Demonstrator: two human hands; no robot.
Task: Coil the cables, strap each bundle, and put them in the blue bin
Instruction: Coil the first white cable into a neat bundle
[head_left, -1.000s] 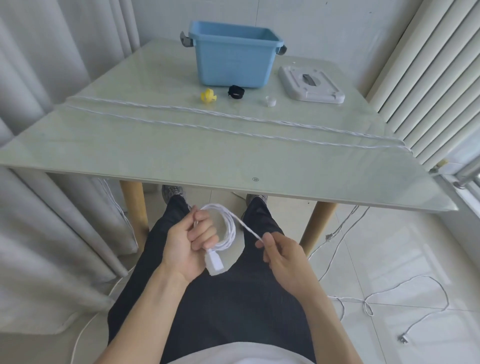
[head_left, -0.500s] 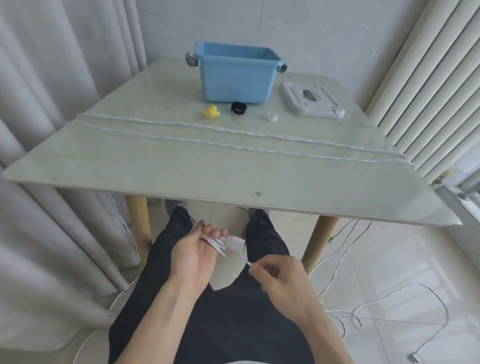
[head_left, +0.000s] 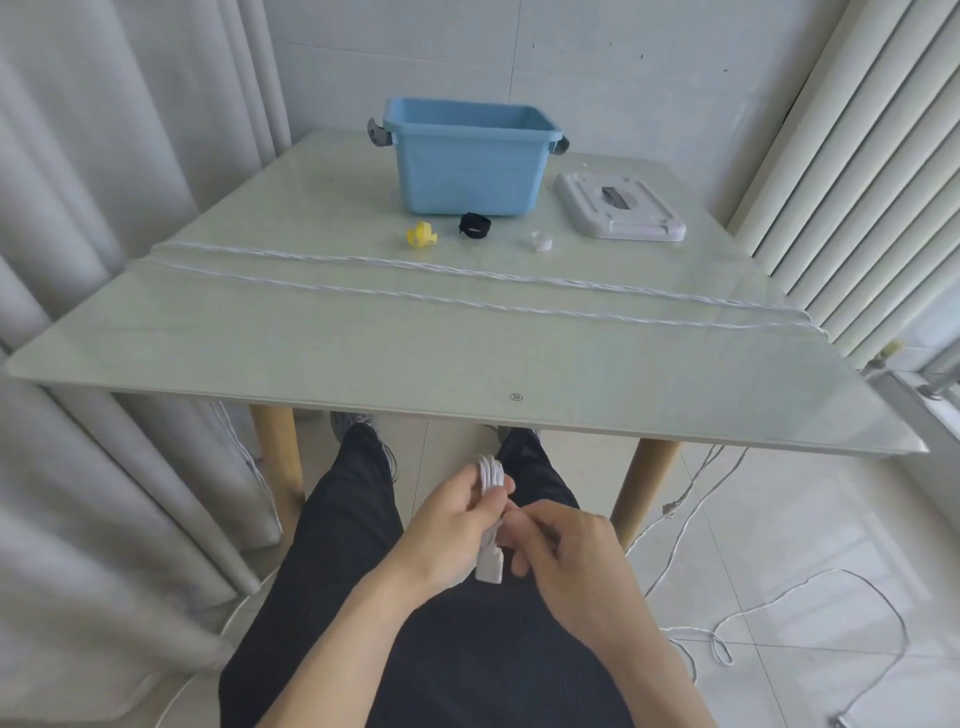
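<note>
Your left hand (head_left: 457, 525) grips a small white cable coil (head_left: 491, 475) in your lap, below the near edge of the table (head_left: 363, 358). Fingers curled round the bundle, thumb across the front of it. Loops stick out past the top of the fist; a white plug (head_left: 490, 565) hangs out the bottom.

Your right hand (head_left: 566, 561) sits just right of it, touching the bundle. Fingers are curled in toward the cable near the plug. Can't tell exactly what they pinch, the contact is hidden behind the knuckles.

On the table: blue bin (head_left: 470, 156) at the far side, upright and open, grey handles on both ends. Its white lid (head_left: 618, 213) lies flat to the right of it, apart from the bin.

Just in front of the bin, three straps in a row, left to right: yellow strap (head_left: 422, 235), black strap (head_left: 474, 225), white strap (head_left: 541, 240). All loose on the glass, none on a cable.

Two long white cables (head_left: 467, 288) run left to right across the middle of the table, roughly parallel, nearer you than the straps. Both look twisted and both run off the right edge.

More white cable (head_left: 779, 603) lies loose on the floor tiles to your right, with a small loop in it, ending at a plug in the near-right corner.

Curtains (head_left: 104, 208) on the left, a ribbed radiator (head_left: 857, 156) on the right.
</note>
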